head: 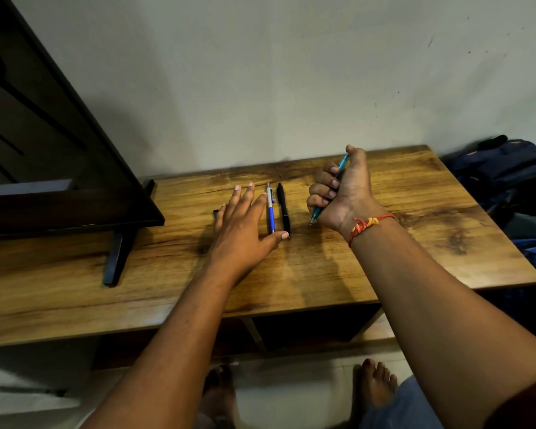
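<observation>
On the wooden table [369, 267] two pens lie side by side, pointing away from me: a blue and silver pen [270, 209] and a black pen [283, 209] just to its right. My left hand [245, 224] lies flat with straight fingers just left of them, its thumb at their near ends. A dark object [215, 214] peeks out from under its little finger. My right hand [338, 190], further right, grips a teal pen [316, 213] in a fist, tip down towards the table. A red and yellow thread sits on that wrist.
A dark flat screen [59, 168] on black feet [118, 261] stands on the left part of the table. A wall rises right behind the table. A dark blue backpack [508, 178] sits past the table's right end. My bare feet [375, 385] are on the tiled floor below.
</observation>
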